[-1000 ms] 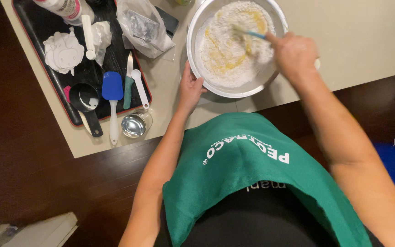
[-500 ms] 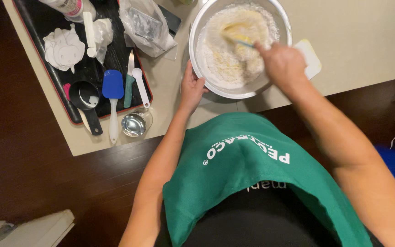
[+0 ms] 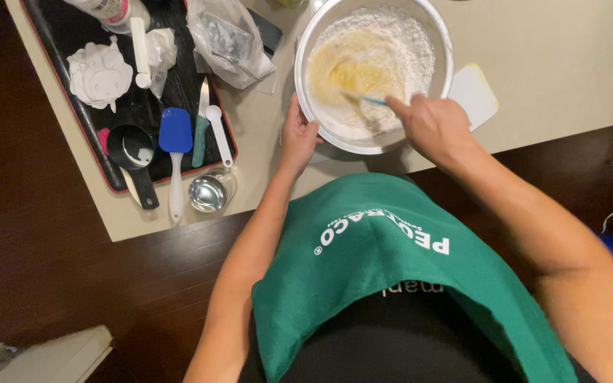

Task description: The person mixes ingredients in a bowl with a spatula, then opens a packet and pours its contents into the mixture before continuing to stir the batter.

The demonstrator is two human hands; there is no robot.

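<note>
Left hand (image 3: 298, 138): I'm gripping the bowl (image 3: 443, 42) rim, steadying it on the worktop (image 3: 569, 64).
Right hand (image 3: 431, 128): closed around the whisk (image 3: 363, 98), stirring.
Change: the yellow batter (image 3: 349, 67) is spreading wider than a second ago; mixing is progressing.

The bowl (image 3: 370, 135) sits on the counter (image 3: 569, 71), right of the tray (image 3: 72, 28) holding the spatula (image 3: 176, 135).
</note>
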